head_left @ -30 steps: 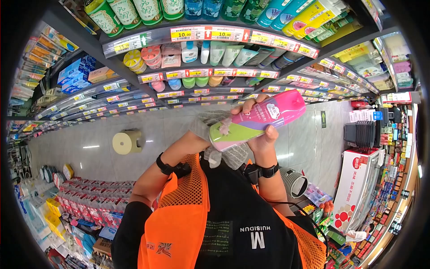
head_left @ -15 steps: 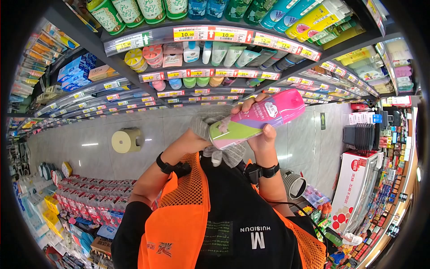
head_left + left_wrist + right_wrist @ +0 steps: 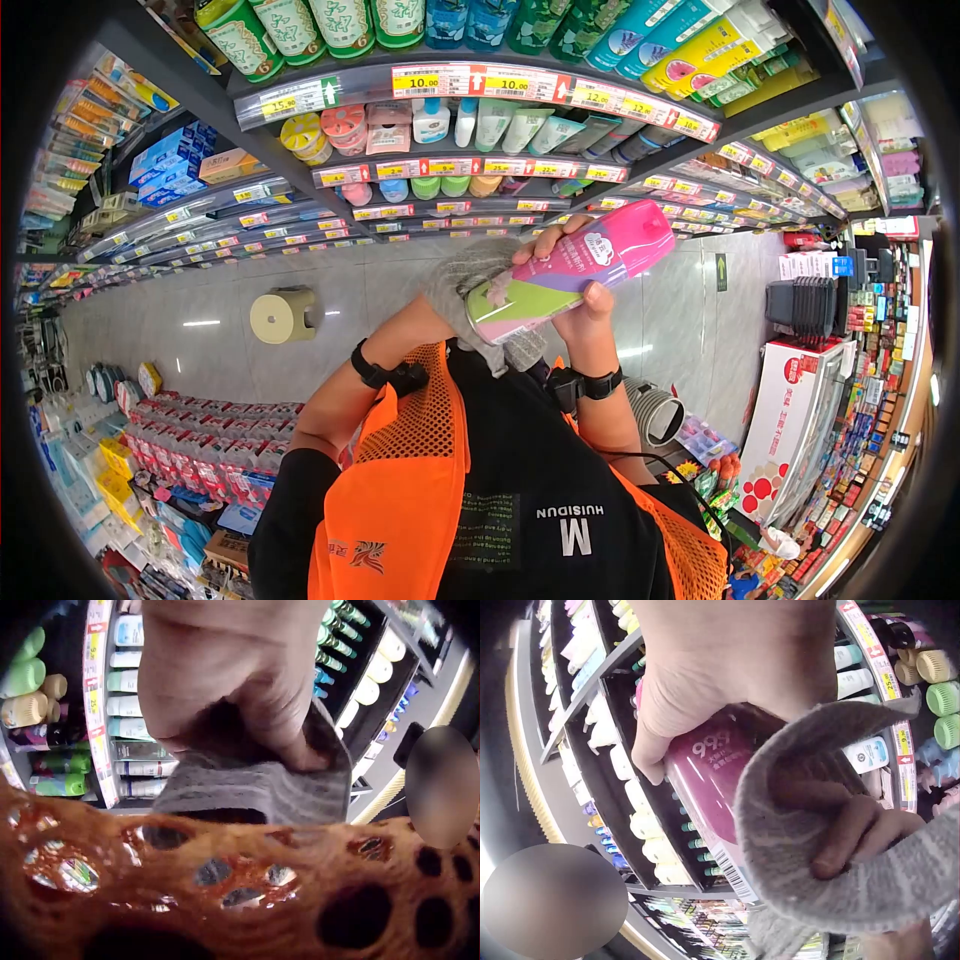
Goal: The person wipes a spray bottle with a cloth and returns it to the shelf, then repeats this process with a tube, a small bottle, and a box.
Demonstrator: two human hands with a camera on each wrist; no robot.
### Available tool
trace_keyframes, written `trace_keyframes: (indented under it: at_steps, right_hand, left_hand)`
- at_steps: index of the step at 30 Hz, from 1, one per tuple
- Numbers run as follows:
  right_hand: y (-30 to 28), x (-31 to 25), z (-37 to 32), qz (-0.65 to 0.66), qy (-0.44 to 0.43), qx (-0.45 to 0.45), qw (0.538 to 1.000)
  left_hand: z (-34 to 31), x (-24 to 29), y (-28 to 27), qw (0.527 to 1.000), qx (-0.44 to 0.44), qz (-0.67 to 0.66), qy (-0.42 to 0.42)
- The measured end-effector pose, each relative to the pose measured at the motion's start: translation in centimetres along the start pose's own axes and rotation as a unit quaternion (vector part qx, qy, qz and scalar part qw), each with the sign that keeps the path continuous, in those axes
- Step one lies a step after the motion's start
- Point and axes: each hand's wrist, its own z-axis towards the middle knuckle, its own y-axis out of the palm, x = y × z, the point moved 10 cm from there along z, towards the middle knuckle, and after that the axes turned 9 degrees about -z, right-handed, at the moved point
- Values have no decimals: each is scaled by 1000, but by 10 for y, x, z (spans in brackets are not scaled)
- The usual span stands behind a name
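Observation:
A pink, purple and green spray can (image 3: pixel 570 270) lies tilted in the right hand (image 3: pixel 578 318), pink cap up to the right. That hand's thumb and fingers grip it from both sides. The left hand (image 3: pixel 425 318) holds a grey cloth (image 3: pixel 470 272) against the can's lower end, its fingers mostly covered in the head view. In the left wrist view, the left hand (image 3: pixel 232 675) grips the bunched cloth (image 3: pixel 262 787). The right wrist view shows left fingers curled inside the cloth (image 3: pixel 780 847), beside the can (image 3: pixel 712 780) under the right hand (image 3: pixel 735 660).
Shelves of bottles and tubes with a price rail (image 3: pixel 480 82) stand in front. On the grey floor are a cream stool (image 3: pixel 283 314), a white coiled roll (image 3: pixel 657 412) and stacked black baskets (image 3: pixel 802 303). A white and red chest (image 3: pixel 785 425) stands at the right.
The cloth has shifted around the can's lower end, and its hanging part has changed shape. The can has moved very slightly left, still gripped by the right hand.

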Motion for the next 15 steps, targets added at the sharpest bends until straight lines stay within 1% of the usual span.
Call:
trace_keyframes:
  at_steps: [3,4,6,8,10,12,13,14,15]
  right_hand:
    - [-4,8,-1,23,-1,4,1000]
    - [-5,8,0,25,-5,17,1000]
    - [-7,4,1,29,-15,43,999]
    - [-8,2,2,17,-14,32,999]
    - [-7,0,2,2,-11,24,1000]
    - [-5,-1,3,-16,-7,21,1000]
    - [-5,0,3,-3,-5,17,1000]
    - [-7,3,2,9,-3,14,1000]
    - [-9,6,0,22,-1,10,1000]
  left_hand:
    - [-11,-28,3,985,-14,-142,-99]
    - [-16,-44,2,976,2,-177,-126]
    - [-31,-88,3,952,32,-247,-178]
    - [-50,-131,12,915,31,-318,-248]
    - [-55,-129,19,873,38,-391,-288]
    - [-56,-118,25,831,54,-466,-298]
    - [-48,-110,21,883,10,-397,-251]
    - [-40,-102,17,924,-35,-323,-202]
    - [-37,-93,15,954,-80,-246,-151]
